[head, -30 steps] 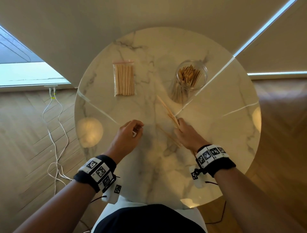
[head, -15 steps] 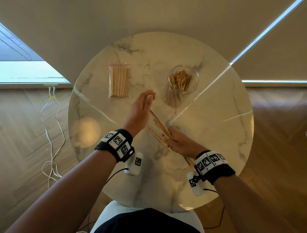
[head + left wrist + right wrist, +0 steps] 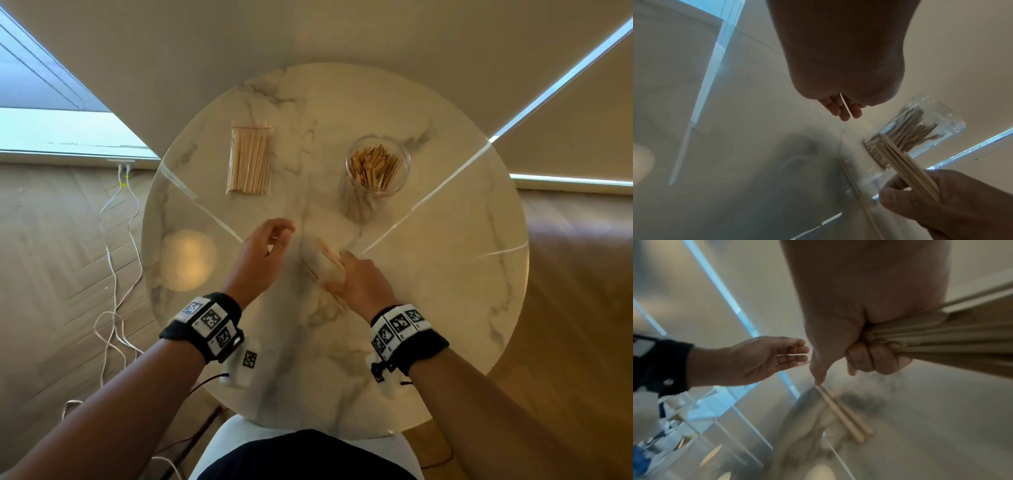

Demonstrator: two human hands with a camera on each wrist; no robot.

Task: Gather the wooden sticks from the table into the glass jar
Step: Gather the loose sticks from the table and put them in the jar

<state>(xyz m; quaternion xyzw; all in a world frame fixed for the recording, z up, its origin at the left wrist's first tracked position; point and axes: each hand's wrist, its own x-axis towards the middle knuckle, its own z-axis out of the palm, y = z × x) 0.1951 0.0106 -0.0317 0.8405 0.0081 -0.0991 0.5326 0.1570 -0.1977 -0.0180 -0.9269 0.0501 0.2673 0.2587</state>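
My right hand (image 3: 346, 265) grips a bundle of wooden sticks (image 3: 328, 257) just above the marble table (image 3: 445, 274), its tips pointing toward the glass jar (image 3: 376, 164). The jar stands upright at the back right and holds several sticks. Two loose sticks (image 3: 844, 415) lie on the table beneath the bundle (image 3: 941, 337). My left hand (image 3: 282, 234) hovers to the left of the bundle with relaxed, nearly straight fingers (image 3: 795, 350). In the left wrist view a thin pale line crosses those fingers (image 3: 835, 108); I cannot tell if it is a stick.
A clear plastic bag of sticks (image 3: 250, 161) lies at the back left of the table. White cables (image 3: 116, 240) trail on the wooden floor to the left. A wall runs close behind the table's far edge.
My left hand rose from the table at the left, stood flat against the bundle's tips, and has now drawn back slightly. The right hand has kept its grip on the bundle.
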